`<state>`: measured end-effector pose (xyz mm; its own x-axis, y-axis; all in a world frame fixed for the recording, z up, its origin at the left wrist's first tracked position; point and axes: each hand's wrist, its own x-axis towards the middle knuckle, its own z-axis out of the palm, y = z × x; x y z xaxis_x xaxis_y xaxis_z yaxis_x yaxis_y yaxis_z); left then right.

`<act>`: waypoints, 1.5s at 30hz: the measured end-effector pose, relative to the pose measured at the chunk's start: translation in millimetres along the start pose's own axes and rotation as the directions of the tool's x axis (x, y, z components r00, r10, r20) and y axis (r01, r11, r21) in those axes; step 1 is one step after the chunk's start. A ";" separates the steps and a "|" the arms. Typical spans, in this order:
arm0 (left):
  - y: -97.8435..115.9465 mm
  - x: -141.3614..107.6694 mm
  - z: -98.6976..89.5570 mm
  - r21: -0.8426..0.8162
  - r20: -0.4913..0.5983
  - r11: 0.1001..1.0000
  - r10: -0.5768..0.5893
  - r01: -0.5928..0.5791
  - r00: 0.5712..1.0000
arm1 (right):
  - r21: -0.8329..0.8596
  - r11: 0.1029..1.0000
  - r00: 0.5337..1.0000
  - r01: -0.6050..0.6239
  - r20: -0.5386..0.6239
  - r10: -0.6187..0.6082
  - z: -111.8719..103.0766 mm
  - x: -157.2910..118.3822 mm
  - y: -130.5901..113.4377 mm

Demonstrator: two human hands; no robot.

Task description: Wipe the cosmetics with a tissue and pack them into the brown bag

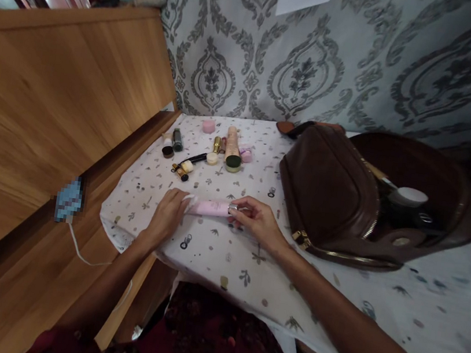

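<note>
A pink tube (210, 208) with a silver cap lies sideways between my two hands, over the patterned white cloth (224, 257). My left hand (169, 214) is closed at the tube's left end, with something white, perhaps a wipe, by the fingers. The fingers of my right hand (256, 219) pinch the silver cap at the other end. Beyond the hands lie small cosmetics: a beige tube (232, 141) with a dark green cap, a pink round jar (208, 126), a small gold item (217, 145) and a dark green bottle (177, 140).
A brown leather bag (326, 183) stands unzipped on the right, with a white-lidded item (410, 196) inside. A wooden panel (64, 88) rises along the left. The patterned wall (302, 75) is behind the table. A white cable (77, 245) hangs at lower left.
</note>
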<state>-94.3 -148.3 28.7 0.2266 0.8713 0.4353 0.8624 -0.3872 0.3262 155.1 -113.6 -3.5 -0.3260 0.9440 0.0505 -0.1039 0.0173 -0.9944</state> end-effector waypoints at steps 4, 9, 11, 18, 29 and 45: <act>38.4 21.1 3.4 -0.069 -0.043 0.986 0.149 -0.152 0.988 | 0.027 0.995 0.995 0.096 -0.026 -0.096 3.1 0.1 1.3; 69.5 32.5 21.4 0.028 0.060 0.953 0.299 -0.301 0.952 | 0.015 0.990 0.989 0.141 -0.054 -0.140 3.5 -3.0 1.3; 62.3 30.4 21.3 0.091 0.100 0.953 0.280 -0.289 0.955 | -0.002 0.991 0.990 0.134 -0.040 -0.134 2.6 -4.0 -0.5; -3.5 3.7 -8.9 0.096 0.155 0.993 0.048 -0.064 0.987 | -0.036 0.995 0.996 0.090 -0.008 -0.090 -0.9 -4.5 -5.2; -7.6 -6.9 -9.3 0.192 -0.005 0.981 0.036 -0.034 0.999 | 0.029 0.999 1.000 0.027 -0.015 -0.027 -0.4 -3.2 -8.0; 19.1 -2.0 -1.4 0.022 0.264 0.984 0.164 -0.176 0.951 | -0.017 0.986 0.984 0.166 0.068 -0.165 -3.3 -5.7 -11.1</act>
<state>-79.0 -157.9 35.2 0.4763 0.8442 0.2460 0.8189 -0.5277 0.2255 161.3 -118.1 6.9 -0.3671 0.9039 0.2195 -0.1402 0.1795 -0.9737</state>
